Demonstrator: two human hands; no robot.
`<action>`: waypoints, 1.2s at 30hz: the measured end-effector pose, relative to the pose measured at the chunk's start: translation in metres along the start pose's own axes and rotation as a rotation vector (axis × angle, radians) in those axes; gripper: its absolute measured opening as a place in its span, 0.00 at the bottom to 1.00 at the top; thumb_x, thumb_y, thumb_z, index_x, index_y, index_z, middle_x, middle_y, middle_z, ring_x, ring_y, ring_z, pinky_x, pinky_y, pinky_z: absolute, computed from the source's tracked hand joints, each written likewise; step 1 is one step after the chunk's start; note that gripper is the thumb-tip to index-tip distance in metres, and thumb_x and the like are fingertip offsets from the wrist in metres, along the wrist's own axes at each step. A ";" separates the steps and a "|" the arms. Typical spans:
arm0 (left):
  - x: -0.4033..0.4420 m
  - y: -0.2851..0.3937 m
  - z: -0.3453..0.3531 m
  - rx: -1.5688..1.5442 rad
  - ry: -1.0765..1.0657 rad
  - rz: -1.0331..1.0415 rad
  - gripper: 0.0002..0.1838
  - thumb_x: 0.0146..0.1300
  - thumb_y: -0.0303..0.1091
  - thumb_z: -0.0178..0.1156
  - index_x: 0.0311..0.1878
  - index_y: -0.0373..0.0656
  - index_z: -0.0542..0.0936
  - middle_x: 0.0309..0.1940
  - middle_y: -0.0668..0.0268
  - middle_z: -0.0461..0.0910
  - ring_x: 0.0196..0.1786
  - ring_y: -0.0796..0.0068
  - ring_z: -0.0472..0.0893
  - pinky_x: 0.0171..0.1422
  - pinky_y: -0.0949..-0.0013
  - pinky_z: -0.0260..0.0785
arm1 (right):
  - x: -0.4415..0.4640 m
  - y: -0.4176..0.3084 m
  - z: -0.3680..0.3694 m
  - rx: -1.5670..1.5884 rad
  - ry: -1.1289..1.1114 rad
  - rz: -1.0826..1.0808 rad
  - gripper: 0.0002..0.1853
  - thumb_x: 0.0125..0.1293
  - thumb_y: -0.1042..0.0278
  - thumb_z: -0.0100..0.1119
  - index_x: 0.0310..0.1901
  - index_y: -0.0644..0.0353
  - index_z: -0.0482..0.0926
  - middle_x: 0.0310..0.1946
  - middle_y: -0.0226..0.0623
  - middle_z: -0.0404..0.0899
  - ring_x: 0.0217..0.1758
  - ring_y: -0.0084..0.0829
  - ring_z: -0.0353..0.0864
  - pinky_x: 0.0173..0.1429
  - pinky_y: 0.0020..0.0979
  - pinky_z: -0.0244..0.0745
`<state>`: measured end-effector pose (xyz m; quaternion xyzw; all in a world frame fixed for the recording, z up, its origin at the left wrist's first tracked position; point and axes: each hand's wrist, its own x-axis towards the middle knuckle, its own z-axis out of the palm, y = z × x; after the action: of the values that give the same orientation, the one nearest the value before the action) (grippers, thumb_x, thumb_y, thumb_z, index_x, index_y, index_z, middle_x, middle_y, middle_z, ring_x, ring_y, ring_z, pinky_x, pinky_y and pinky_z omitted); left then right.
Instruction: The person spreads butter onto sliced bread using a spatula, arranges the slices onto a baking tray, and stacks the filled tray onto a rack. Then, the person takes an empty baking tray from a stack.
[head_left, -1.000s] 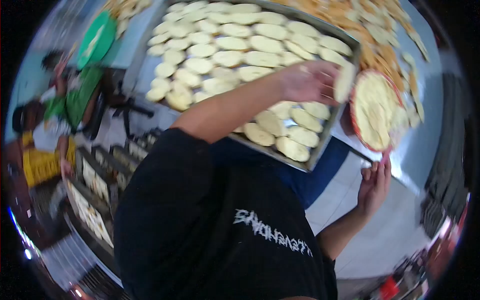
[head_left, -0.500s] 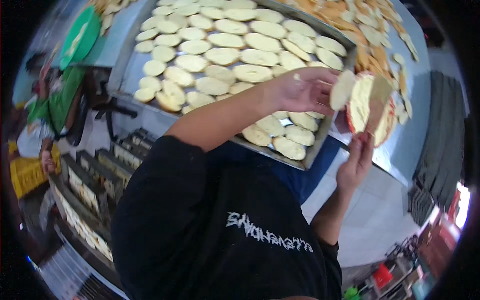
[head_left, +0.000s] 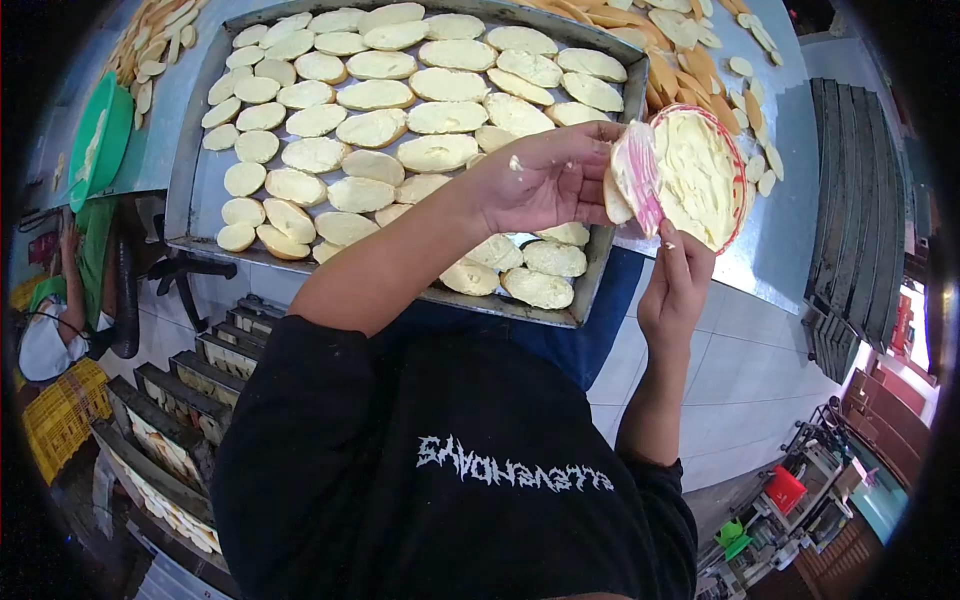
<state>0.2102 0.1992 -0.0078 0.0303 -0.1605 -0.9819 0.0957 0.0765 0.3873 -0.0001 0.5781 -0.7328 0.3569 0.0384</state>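
My left hand (head_left: 555, 180) grips an oval bread slice (head_left: 617, 200) by its edge, over the right side of the tray. My right hand (head_left: 678, 285) is closed on the lower end of a flat spreader (head_left: 640, 172), pinkish and smeared with pale cream. Its blade lies against the face of the slice and hides much of it. Just right of the blade is a round bowl with a red-and-white rim (head_left: 744, 190), holding pale yellow cream (head_left: 697, 170). Specks of cream stick to my left hand.
A metal tray (head_left: 205, 254) holds rows of cream-coated bread slices (head_left: 448, 118). Plain slices (head_left: 690, 75) are heaped behind the bowl. A green basin (head_left: 105, 145) sits at the left, near another person (head_left: 60, 320). Stacked dark trays (head_left: 855, 200) stand at the right.
The spreader has moved left from over the cream bowl onto the bread slice, its blade now carrying cream. My left hand still holds the slice. The view has shifted.
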 end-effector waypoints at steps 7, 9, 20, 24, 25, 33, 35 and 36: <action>-0.004 0.007 -0.004 0.058 -0.038 0.017 0.26 0.64 0.35 0.55 0.63 0.38 0.64 0.52 0.59 0.78 0.50 0.70 0.81 0.55 0.60 0.75 | -0.002 0.018 -0.040 -0.232 -0.147 0.007 0.22 0.56 0.83 0.55 0.52 0.53 0.81 0.37 0.36 0.75 0.41 0.36 0.69 0.49 0.32 0.65; -0.003 0.008 -0.010 0.012 -0.101 0.015 0.28 0.63 0.36 0.56 0.65 0.41 0.63 0.55 0.58 0.75 0.53 0.66 0.79 0.55 0.57 0.74 | -0.003 0.022 -0.049 -0.261 -0.143 0.058 0.20 0.57 0.83 0.55 0.52 0.55 0.81 0.37 0.37 0.75 0.41 0.38 0.69 0.50 0.32 0.65; 0.001 -0.004 -0.012 0.167 0.026 -0.037 0.32 0.62 0.38 0.55 0.69 0.43 0.58 0.57 0.57 0.73 0.55 0.63 0.78 0.55 0.55 0.75 | -0.014 0.000 -0.018 1.325 0.020 0.682 0.20 0.73 0.70 0.41 0.65 0.64 0.63 0.27 0.34 0.71 0.29 0.21 0.66 0.34 0.22 0.61; 0.000 -0.010 -0.010 0.153 0.067 -0.062 0.31 0.63 0.36 0.53 0.69 0.45 0.58 0.59 0.58 0.72 0.57 0.66 0.77 0.59 0.52 0.73 | -0.018 -0.013 0.005 1.279 0.012 0.591 0.18 0.74 0.68 0.43 0.63 0.62 0.65 0.23 0.29 0.66 0.26 0.19 0.63 0.30 0.21 0.58; 0.001 -0.010 -0.009 0.151 0.070 -0.068 0.31 0.63 0.36 0.53 0.69 0.45 0.58 0.59 0.58 0.72 0.57 0.66 0.77 0.59 0.52 0.73 | -0.018 -0.015 0.009 1.257 0.033 0.593 0.18 0.74 0.68 0.43 0.63 0.62 0.65 0.23 0.29 0.66 0.25 0.19 0.62 0.29 0.21 0.58; 0.002 -0.014 -0.008 0.100 0.045 -0.084 0.29 0.63 0.32 0.52 0.68 0.45 0.59 0.59 0.58 0.72 0.57 0.65 0.77 0.61 0.53 0.72 | -0.013 -0.025 0.019 1.081 0.052 0.608 0.18 0.73 0.70 0.45 0.62 0.64 0.64 0.24 0.27 0.66 0.24 0.16 0.61 0.27 0.19 0.58; 0.002 -0.017 -0.009 0.083 0.039 -0.069 0.29 0.63 0.32 0.53 0.68 0.45 0.59 0.59 0.59 0.72 0.58 0.65 0.77 0.62 0.54 0.71 | -0.017 -0.024 0.023 1.012 0.052 0.592 0.19 0.73 0.71 0.45 0.63 0.65 0.63 0.25 0.27 0.67 0.25 0.14 0.61 0.28 0.18 0.58; 0.002 -0.017 -0.009 0.085 0.037 -0.062 0.30 0.63 0.32 0.53 0.68 0.45 0.59 0.59 0.58 0.72 0.58 0.65 0.77 0.63 0.55 0.71 | -0.019 -0.023 0.025 0.979 0.052 0.583 0.19 0.73 0.72 0.45 0.63 0.65 0.62 0.26 0.27 0.67 0.25 0.14 0.61 0.28 0.18 0.58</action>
<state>0.2062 0.2118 -0.0217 0.0575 -0.1993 -0.9760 0.0667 0.1121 0.3871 -0.0168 0.2935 -0.6102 0.6646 -0.3160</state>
